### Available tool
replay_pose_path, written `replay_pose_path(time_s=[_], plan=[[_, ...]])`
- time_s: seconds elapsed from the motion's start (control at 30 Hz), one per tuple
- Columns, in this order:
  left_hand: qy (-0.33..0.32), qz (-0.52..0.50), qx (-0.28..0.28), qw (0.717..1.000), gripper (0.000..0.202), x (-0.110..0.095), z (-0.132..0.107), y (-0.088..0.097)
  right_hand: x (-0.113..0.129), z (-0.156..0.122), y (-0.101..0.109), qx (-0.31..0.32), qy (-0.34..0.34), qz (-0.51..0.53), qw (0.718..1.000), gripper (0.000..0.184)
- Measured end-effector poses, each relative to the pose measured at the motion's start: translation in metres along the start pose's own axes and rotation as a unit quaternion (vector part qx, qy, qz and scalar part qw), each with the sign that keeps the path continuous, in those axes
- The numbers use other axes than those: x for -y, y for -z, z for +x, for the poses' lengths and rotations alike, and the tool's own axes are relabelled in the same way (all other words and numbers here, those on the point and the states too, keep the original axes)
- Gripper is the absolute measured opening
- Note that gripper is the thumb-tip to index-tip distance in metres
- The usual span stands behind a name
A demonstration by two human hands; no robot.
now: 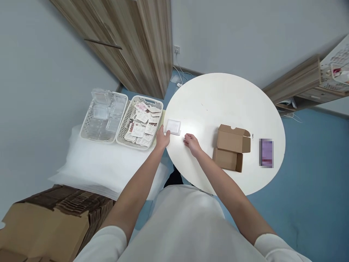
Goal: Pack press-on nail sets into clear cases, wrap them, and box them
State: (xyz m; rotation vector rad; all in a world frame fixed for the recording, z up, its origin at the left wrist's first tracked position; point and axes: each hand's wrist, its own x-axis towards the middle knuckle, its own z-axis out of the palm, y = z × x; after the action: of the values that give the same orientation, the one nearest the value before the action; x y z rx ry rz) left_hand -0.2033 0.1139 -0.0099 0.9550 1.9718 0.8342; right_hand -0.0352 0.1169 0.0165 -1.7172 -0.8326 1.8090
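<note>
Far half of round white table point(231, 94) bare, loads of room to sweep across. Right side more cluttered: open cardboard box point(231, 147) with flap up, blurred purple item point(266, 153) past it near rim. Small white case point(173, 127) at left edge. Lane between case and box wide open. Off left edge, basket of cards point(141, 122) and basket of clear cases point(103, 116) touch, no gap between.

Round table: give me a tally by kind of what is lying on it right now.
small white case, at the left hand: 1
open cardboard box: 1
purple item, too blurred to identify: 1
Total: 3
</note>
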Motion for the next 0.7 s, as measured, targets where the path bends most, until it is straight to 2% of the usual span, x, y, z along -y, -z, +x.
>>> replay_pose_path(time_s=[0.1, 0.23, 0.37, 0.5, 0.7], plan=[[-0.014, 0.034, -0.003, 0.999, 0.052, -0.001, 0.011, -0.001, 0.006, 0.014, -0.013, -0.012, 0.006, -0.001, 1.000, 0.043], [-0.050, 0.077, -0.002, 0.996, 0.042, -0.005, 0.018, -0.001, 0.010, 0.032, -0.026, -0.039, 0.048, -0.055, 0.997, 0.046], [-0.053, 0.049, 0.011, 0.997, 0.039, -0.003, 0.015, -0.003, 0.008, 0.038, -0.033, -0.069, 0.074, -0.115, 0.988, 0.040], [-0.028, -0.005, 0.036, 0.999, 0.039, 0.004, 0.004, -0.005, 0.000, 0.027, -0.024, -0.080, 0.085, -0.124, 0.985, 0.033], [-0.021, -0.034, 0.074, 0.996, 0.038, 0.005, -0.026, -0.014, -0.010, -0.004, 0.006, -0.093, 0.104, -0.123, 0.983, 0.031]])
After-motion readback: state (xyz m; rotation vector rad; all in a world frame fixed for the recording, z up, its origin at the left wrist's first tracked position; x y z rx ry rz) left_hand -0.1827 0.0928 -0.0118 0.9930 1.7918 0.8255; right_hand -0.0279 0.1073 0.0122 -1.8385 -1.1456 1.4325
